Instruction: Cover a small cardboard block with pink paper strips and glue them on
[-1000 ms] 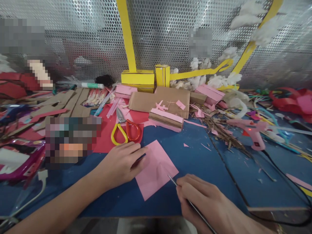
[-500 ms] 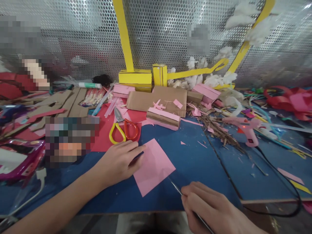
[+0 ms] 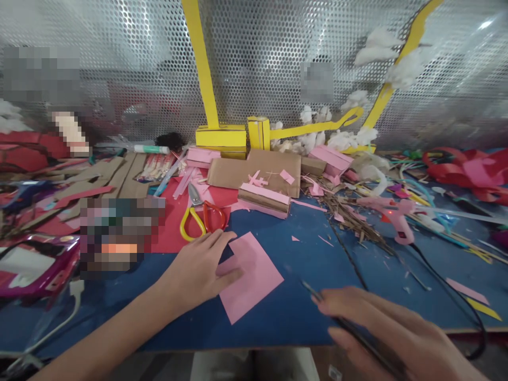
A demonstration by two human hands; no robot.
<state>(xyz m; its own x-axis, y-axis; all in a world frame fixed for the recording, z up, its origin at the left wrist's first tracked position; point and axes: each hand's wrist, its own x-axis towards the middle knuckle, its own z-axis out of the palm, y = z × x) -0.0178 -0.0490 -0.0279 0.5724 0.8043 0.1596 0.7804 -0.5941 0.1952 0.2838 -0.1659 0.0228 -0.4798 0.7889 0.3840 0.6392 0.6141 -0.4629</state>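
A square of pink paper point(image 3: 256, 275) lies turned on its corner on the blue tabletop. My left hand point(image 3: 198, 264) rests at its left edge, thumb spread over the paper and fingers stretched toward the scissors. In my right hand point(image 3: 381, 328) is a slim dark craft knife point(image 3: 349, 325), its metal tip pointing toward the paper but apart from it; both are somewhat blurred. Just beyond my left fingers, scissors point(image 3: 198, 217) with one yellow and one red handle lie on red paper point(image 3: 162, 233).
A pink hot glue gun point(image 3: 400, 219) with a lit red light lies to the right, its black cord hanging near the table edge. Behind are a pink-covered cardboard block point(image 3: 264, 201), a cardboard sheet point(image 3: 238, 172), yellow boxes point(image 3: 221, 138) and a perforated metal screen point(image 3: 257, 58).
My right hand has drawn away to the right with the craft knife, off the paper's corner. My left thumb has spread further across the paper. The view has tilted slightly.
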